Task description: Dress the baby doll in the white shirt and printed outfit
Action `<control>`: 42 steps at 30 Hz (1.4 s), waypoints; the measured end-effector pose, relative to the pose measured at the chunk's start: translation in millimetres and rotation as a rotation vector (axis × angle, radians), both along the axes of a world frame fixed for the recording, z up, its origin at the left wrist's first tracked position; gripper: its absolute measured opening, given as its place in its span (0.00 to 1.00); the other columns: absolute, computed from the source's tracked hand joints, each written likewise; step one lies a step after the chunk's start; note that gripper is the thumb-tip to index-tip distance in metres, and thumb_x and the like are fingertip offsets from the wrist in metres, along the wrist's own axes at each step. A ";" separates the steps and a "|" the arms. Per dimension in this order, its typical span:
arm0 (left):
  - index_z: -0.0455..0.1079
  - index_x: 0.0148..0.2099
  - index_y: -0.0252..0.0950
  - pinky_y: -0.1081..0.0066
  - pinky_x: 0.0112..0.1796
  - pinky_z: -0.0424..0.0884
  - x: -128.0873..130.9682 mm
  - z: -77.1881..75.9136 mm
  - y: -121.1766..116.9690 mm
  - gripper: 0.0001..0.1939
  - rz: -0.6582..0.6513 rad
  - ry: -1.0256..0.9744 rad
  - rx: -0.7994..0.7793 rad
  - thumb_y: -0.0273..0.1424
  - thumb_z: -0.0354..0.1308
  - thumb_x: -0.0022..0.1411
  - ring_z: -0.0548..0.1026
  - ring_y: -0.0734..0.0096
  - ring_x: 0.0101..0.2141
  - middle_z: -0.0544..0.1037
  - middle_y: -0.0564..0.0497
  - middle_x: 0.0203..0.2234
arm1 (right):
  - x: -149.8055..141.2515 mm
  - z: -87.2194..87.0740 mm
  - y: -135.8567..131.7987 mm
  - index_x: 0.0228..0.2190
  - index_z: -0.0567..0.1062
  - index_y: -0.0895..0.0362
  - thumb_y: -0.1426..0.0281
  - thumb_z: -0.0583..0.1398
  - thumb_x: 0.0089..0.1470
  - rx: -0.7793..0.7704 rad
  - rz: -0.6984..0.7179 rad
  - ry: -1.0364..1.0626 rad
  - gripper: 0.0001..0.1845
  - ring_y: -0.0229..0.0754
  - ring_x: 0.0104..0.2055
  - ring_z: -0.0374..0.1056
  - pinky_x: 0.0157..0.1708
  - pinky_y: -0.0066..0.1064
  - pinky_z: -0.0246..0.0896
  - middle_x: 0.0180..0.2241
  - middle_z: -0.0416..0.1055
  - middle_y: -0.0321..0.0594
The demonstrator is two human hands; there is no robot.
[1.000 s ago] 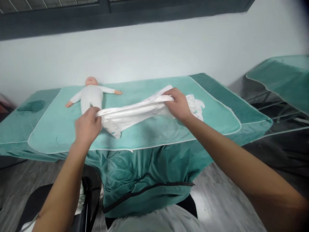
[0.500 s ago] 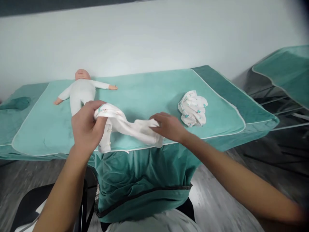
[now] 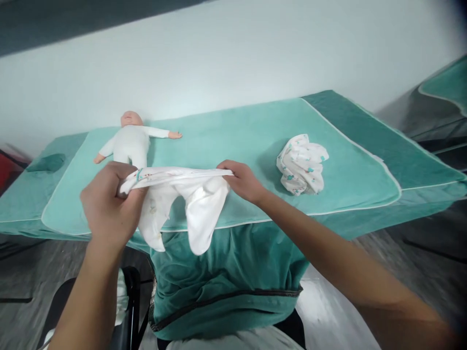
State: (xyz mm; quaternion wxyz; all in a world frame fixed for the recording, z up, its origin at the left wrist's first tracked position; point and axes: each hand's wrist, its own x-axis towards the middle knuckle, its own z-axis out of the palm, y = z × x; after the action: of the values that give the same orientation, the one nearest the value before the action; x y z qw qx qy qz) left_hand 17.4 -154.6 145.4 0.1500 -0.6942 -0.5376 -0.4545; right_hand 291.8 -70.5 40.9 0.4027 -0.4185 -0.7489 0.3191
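A white printed baby garment (image 3: 204,209) with two footed legs hanging down is stretched between my hands above the table's front edge. My left hand (image 3: 113,201) is closed on its left end, where teal and red print shows. The other end is pinched in the fingers of my right hand (image 3: 241,180). Behind my left hand a baby doll (image 3: 131,141) with a white cloth body lies on its back, arms spread; its lower legs are hidden. To the right of my right hand sits a crumpled white cloth (image 3: 302,165) with teal print.
A light green mat (image 3: 222,126) with white piping covers the table, over a darker green cover (image 3: 365,141). A small dark green cloth item (image 3: 46,163) lies at the left end. Below left stands a black chair (image 3: 133,291). Another green-covered surface (image 3: 448,87) is at the far right.
The bunched garment has been pulled out taut between my hands, so its legs now hang down. My left hand has moved left. The view has shifted and tilted slightly.
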 end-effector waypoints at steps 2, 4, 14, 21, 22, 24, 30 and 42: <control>0.72 0.32 0.38 0.77 0.25 0.58 -3.8 -7.6 3.3 0.04 0.116 -0.159 -0.218 0.33 0.62 0.56 0.64 0.79 0.22 0.70 0.60 0.20 | 17.6 -2.6 2.0 0.34 0.76 0.57 0.72 0.54 0.50 -0.012 -0.070 0.001 0.11 0.41 0.34 0.70 0.35 0.30 0.60 0.32 0.76 0.37; 0.73 0.32 0.38 0.77 0.24 0.59 -6.1 -12.2 4.6 0.05 0.189 -0.237 -0.351 0.34 0.62 0.55 0.63 0.79 0.21 0.69 0.61 0.19 | 37.2 3.3 -1.3 0.37 0.78 0.56 0.73 0.55 0.50 0.036 -0.138 -0.081 0.14 0.42 0.35 0.71 0.35 0.30 0.60 0.34 0.78 0.37; 0.74 0.40 0.41 0.68 0.33 0.66 -3.8 -26.6 97.9 0.17 0.333 0.134 -0.646 0.49 0.57 0.62 0.77 0.56 0.36 0.79 0.49 0.29 | 77.0 54.3 54.1 0.48 0.78 0.50 0.73 0.55 0.57 -0.001 -0.451 -0.893 0.19 0.52 0.42 0.73 0.37 0.37 0.61 0.45 0.79 0.45; 0.70 0.56 0.32 0.46 0.53 0.69 32.5 -105.9 171.5 0.18 0.280 0.325 -0.619 0.32 0.53 0.67 0.70 0.40 0.58 0.72 0.31 0.57 | 2.7 -18.5 95.0 0.60 0.68 0.63 0.81 0.49 0.60 0.233 -0.418 -0.769 0.27 0.60 0.66 0.58 0.64 0.57 0.48 0.65 0.62 0.63; 0.70 0.57 0.31 0.45 0.56 0.67 42.2 -122.8 172.7 0.19 0.183 0.315 -0.601 0.27 0.51 0.66 0.68 0.41 0.60 0.70 0.31 0.60 | -9.3 -35.0 93.7 0.61 0.67 0.60 0.80 0.50 0.61 0.256 -0.337 -0.748 0.28 0.56 0.67 0.58 0.66 0.52 0.48 0.67 0.60 0.56; 0.72 0.55 0.34 0.54 0.58 0.69 60.9 -155.4 174.0 0.19 0.087 0.298 -0.625 0.24 0.48 0.67 0.70 0.52 0.60 0.72 0.36 0.59 | -27.0 -65.6 93.6 0.59 0.69 0.61 0.75 0.52 0.63 0.236 -0.298 -0.720 0.24 0.53 0.62 0.64 0.62 0.44 0.57 0.63 0.67 0.54; 0.69 0.59 0.29 0.42 0.63 0.61 82.3 -199.5 196.4 0.20 0.165 0.187 -0.692 0.29 0.47 0.70 0.63 0.42 0.66 0.67 0.30 0.64 | -26.1 -107.5 123.9 0.62 0.65 0.66 0.65 0.49 0.68 0.116 -0.419 -0.639 0.27 0.59 0.62 0.66 0.59 0.51 0.62 0.61 0.67 0.64; 0.58 0.72 0.30 0.38 0.70 0.40 76.1 -196.8 273.2 0.31 0.154 0.231 -0.676 0.34 0.48 0.70 0.45 0.38 0.73 0.49 0.32 0.74 | -18.4 -97.5 202.9 0.67 0.60 0.67 0.69 0.48 0.65 0.093 -0.447 -0.706 0.32 0.59 0.68 0.57 0.67 0.50 0.54 0.68 0.60 0.56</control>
State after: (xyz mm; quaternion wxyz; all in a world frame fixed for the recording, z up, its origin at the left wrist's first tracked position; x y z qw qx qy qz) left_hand 93.4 118.6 -51.4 0.0057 -0.7086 -0.6878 -0.1573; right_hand 273.4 132.4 -56.6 0.1992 -0.6357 -0.7453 0.0271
